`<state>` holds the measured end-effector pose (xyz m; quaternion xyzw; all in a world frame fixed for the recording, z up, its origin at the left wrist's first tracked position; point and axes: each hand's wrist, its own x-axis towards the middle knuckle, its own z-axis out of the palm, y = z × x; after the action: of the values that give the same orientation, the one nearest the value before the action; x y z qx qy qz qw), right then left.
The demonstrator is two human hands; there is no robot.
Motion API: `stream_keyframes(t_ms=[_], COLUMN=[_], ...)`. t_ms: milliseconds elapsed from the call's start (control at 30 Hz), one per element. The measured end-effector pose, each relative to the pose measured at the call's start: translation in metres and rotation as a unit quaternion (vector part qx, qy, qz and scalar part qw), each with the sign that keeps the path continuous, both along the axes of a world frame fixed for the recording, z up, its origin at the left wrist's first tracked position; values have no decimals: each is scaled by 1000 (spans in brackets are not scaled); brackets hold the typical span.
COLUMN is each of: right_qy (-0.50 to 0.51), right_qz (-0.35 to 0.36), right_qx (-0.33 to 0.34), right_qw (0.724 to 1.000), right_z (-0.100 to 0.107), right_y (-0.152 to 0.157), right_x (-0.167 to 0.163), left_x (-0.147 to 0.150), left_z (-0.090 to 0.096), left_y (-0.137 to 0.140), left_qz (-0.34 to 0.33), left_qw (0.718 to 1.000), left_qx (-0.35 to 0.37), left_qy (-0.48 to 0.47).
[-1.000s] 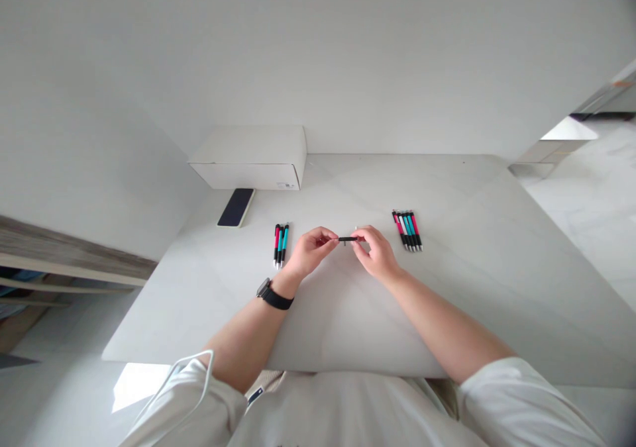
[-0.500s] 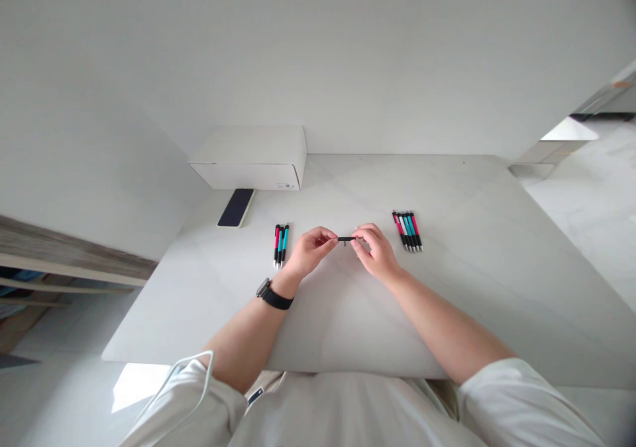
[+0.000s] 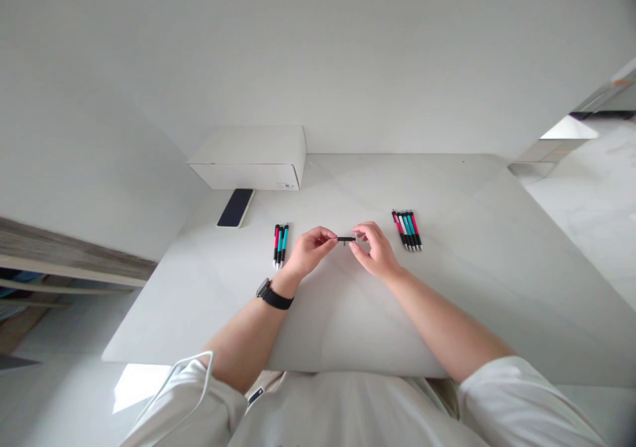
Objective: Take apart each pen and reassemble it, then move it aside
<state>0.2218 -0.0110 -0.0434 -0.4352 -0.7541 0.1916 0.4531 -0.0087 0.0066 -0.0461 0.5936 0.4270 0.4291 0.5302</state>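
Note:
Between finger and thumb, my left hand pinches one end of a short black pen piece. The piece lies level above the table, with a small part sticking down below it; its left end is hidden by my fingers. Around its right end, my right hand has the thumb and index finger spread apart, the tips close to the piece without gripping it. Left of my hands is a group of pens in red and teal with black ends. Off to the right, several pens in red, white and teal lie side by side.
The white marbled table stands against a wall. A white box sits at its back left, with a phone lying in front of it. A black watch is on my left wrist.
My right thumb and fingers have parted from the right end of the black pen piece, which now shows more fully. My left hand keeps its pinch, almost unmoved.

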Motion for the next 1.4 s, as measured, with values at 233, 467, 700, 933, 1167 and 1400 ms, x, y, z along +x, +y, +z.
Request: stream_keyframes(t_ms=[233,467,700,933,1167,1400], right_qy=[-6,-2,-8,-18,-71,-123], right_qz=[14,8,-5,2,1,-77], right_qx=[15,5,-5,13,28,32], right_qw=[1000,1000,1000,1000,997,989], right_z=[1,1,1,1,1,-5], right_y=[1,0,0,1,1,5], right_x=[0,0,0,-1,-1,-3], left_x=[0,0,1,-1,-1,0], left_z=[1,2,2,4,18,16], left_y=[0,-1,-1,-1,-8,-4], left_qz=[0,2,8,3,2,63], left_qw=[1000,1000,1000,998,959,949], left_qx=[0,0,3,36,211,228], left_qy=[4,12,11,59,189,207])
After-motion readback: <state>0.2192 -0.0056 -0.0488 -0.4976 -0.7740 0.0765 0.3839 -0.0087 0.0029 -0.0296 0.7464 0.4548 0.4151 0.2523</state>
